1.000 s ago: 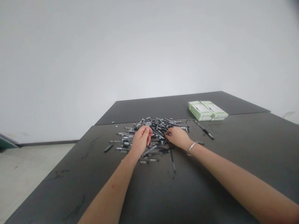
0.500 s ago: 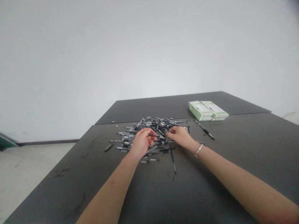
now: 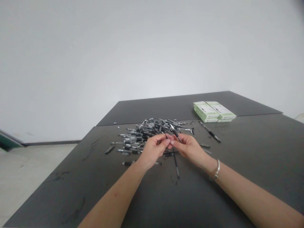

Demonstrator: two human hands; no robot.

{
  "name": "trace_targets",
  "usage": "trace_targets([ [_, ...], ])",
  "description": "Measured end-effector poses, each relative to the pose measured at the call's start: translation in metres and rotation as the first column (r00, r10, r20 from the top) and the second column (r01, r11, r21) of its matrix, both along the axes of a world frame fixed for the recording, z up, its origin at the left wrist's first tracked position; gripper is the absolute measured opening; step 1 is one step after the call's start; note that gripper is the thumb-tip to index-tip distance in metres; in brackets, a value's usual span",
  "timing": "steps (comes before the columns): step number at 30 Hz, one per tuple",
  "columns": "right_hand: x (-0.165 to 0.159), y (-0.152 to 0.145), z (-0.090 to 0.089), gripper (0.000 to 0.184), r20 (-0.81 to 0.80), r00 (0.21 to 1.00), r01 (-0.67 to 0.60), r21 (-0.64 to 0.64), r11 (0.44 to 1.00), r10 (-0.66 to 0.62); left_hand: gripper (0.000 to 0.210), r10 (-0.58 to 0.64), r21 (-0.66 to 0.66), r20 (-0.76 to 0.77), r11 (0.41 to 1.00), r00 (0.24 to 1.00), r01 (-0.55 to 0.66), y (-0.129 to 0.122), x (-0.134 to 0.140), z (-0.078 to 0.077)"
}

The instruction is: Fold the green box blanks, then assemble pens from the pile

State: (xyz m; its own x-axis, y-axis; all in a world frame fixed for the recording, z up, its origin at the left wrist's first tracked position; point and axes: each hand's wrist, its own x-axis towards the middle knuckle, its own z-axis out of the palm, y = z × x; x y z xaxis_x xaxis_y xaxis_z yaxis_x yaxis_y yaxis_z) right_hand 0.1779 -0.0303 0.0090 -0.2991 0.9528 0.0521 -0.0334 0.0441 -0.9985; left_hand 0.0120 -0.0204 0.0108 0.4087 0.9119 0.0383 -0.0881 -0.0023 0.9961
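At the pen pile (image 3: 154, 127), the right hand (image 3: 190, 147) grips a pen (image 3: 174, 130) and the left hand (image 3: 154, 149) pinches a dark piece (image 3: 166, 136).

Heaped pens (image 3: 154, 127) and boxes (image 3: 209, 110) suggest a workroom.

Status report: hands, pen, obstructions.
Right hand gripping pen, tip exposed; left hand beside it, hold unclear. Loose pens piled beyond. Boxes clear of both hands.

Green-and-white boxes (image 3: 206, 110) stacked on a dark table (image 3: 152, 109), pale wall (image 3: 152, 57) behind, light floor (image 3: 40, 171) and green object (image 3: 6, 142) at left
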Motion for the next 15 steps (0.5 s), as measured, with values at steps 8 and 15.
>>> trace_targets([
  [8,0.030,0.001,0.005,0.041,0.229,0.967,0.059,0.236,0.970,-0.115,0.023,-0.049,0.152,-0.124,0.986,0.991,0.068,-0.003,-0.006,0.007],
  [15,0.040,0.000,0.017,0.037,0.404,0.903,-0.008,0.358,0.934,-0.147,0.034,0.004,0.173,-0.194,0.985,0.981,0.030,0.003,-0.014,0.003],
])
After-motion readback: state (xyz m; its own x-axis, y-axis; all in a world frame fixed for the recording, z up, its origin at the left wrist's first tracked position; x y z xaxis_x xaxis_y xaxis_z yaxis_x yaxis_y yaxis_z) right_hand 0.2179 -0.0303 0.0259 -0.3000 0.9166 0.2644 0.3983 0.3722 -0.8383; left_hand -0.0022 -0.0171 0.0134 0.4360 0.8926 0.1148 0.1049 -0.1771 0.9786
